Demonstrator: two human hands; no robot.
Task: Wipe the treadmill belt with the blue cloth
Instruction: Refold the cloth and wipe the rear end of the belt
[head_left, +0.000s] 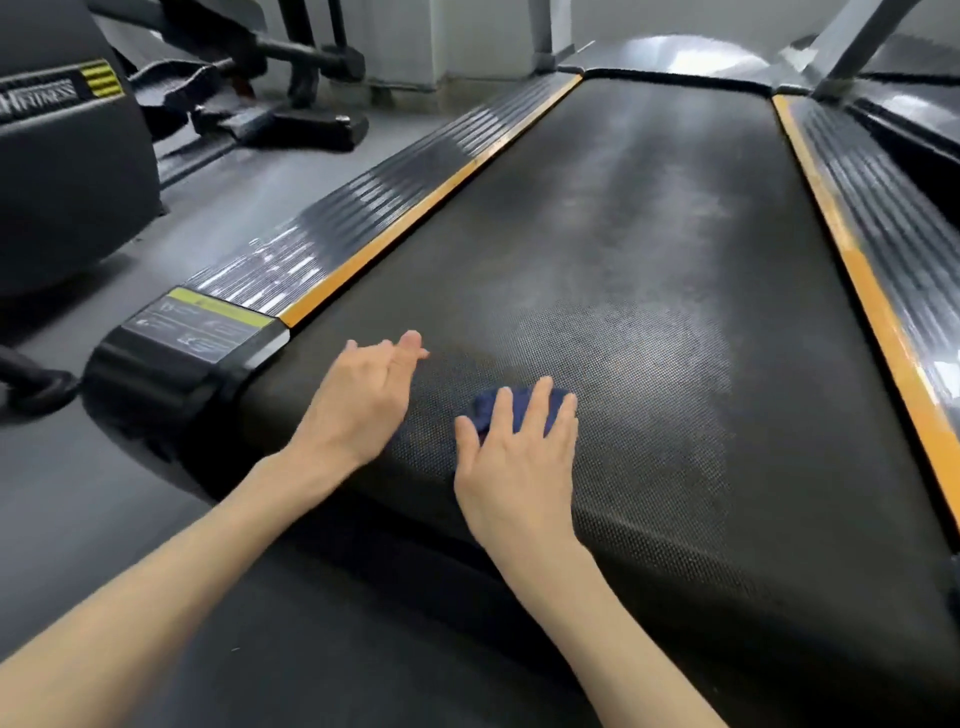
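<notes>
With the small dark-blue cloth (511, 410) pinned flat under the right hand (519, 467), the wipe is under way at the near end of the black textured treadmill belt (649, 249). That hand lies palm down, fingers spread wide over the cloth, which is bunched beneath the fingertips so only a little blue peeps out between and beyond them. The left hand (363, 395) sits just beside it, nearer the belt's left edge, open with its fingers loosely together, holding nothing; whether it rests on the belt or hovers just above, I cannot tell.

Look up the belt: pale, dusty-looking streaks run along its middle toward the far end, and a lighter patch sits just beyond the cloth. So by my reckoning this is early going, only the near strip being dealt with, most of the surface still to cover.

Next move, I'd say, calls for steady downward pressure and a push of the cloth forward into that pale patch, working between the orange-trimmed side rails (426, 208). Bunched this small, the cloth covers little per stroke, so overlapping passes look necessary.
</notes>
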